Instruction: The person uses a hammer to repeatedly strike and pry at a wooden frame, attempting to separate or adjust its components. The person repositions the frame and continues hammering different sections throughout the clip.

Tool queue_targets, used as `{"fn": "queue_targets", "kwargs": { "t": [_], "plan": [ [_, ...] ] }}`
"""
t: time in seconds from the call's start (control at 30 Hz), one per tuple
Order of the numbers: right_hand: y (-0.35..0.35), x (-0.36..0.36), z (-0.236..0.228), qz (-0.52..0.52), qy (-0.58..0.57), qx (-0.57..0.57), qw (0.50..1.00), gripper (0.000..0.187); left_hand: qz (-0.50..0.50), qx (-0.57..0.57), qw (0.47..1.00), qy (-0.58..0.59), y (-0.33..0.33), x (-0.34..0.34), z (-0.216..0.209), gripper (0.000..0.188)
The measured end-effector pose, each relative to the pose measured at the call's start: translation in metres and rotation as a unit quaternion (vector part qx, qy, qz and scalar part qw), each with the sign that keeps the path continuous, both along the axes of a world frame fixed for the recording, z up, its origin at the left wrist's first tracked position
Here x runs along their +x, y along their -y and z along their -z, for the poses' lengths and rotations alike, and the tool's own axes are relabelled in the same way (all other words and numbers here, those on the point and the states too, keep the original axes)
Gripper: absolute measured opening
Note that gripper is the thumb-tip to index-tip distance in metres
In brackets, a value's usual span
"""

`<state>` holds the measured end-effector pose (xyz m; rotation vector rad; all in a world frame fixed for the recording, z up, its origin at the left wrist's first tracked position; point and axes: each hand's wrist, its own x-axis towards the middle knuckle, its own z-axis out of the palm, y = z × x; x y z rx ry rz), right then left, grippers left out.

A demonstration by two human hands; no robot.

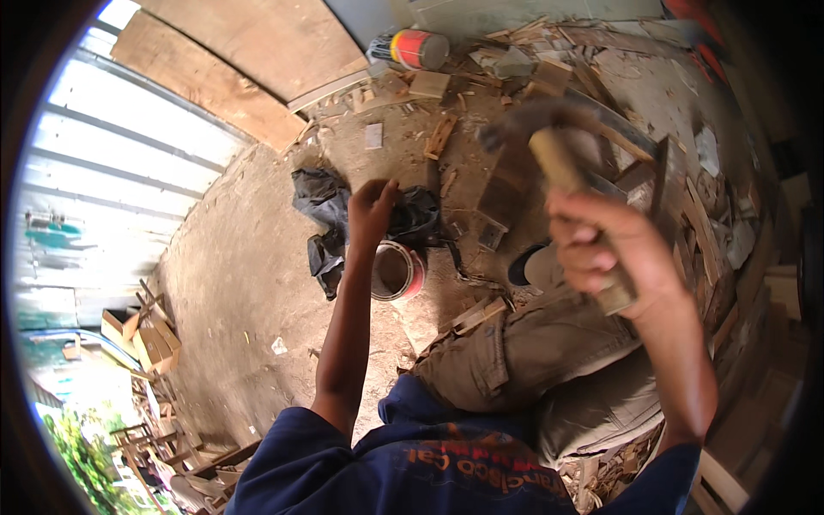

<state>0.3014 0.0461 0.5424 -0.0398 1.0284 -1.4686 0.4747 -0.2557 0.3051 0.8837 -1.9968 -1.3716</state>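
My right hand [605, 245] is raised and wrapped round the wooden handle of a hammer [562, 163]. The hammer's dark head is smeared by motion, above a dark wooden block [512, 182]. My left hand [372, 206] is closed over a crumpled black plastic bag [319, 196] on the ground. What its fingers grip, if anything, I cannot make out. Just below that hand stands a small red bucket [415, 273] with a pale rim; its inside looks dark, and my left forearm passes across its left side.
Wood scraps and offcuts [439, 137] litter the ground ahead and right. A red and yellow can [421, 50] lies at the far wall. Large wooden boards [215, 73] lean at the far left. Cardboard boxes [153, 343] sit by the left wall. My bent leg [532, 343] is at the right.
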Motion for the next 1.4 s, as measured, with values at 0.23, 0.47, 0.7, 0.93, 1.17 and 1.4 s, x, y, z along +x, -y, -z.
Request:
{"fn": "queue_targets", "kwargs": {
  "t": [0.23, 0.47, 0.7, 0.93, 1.17, 1.4],
  "plan": [
    [0.034, 0.051, 0.044, -0.102, -0.034, 0.141, 0.984, 0.024, -0.032, -0.104, 0.965, 0.238, 0.063, 0.021, 0.146, 0.023],
    [0.046, 0.064, 0.089, -0.106, -0.087, 0.142, 0.98, 0.02, 0.117, -0.15, 0.894, 0.406, 0.093, -0.016, 0.239, 0.029],
    [0.032, 0.064, 0.1, -0.123, -0.06, 0.193, 0.972, 0.018, 0.035, -0.145, 0.868, 0.473, 0.058, -0.04, 0.26, 0.028],
    [0.03, 0.066, 0.104, -0.127, -0.081, 0.175, 0.973, 0.015, 0.037, -0.074, 0.832, 0.548, 0.075, -0.032, 0.27, 0.027],
    [0.028, 0.067, 0.106, -0.117, -0.079, 0.171, 0.975, 0.014, 0.111, -0.135, 0.783, 0.597, 0.061, -0.034, 0.252, 0.027],
    [0.023, 0.068, 0.109, -0.109, -0.109, 0.164, 0.974, 0.018, 0.149, -0.199, 0.784, 0.568, 0.075, -0.027, 0.25, 0.025]
  ]
}}
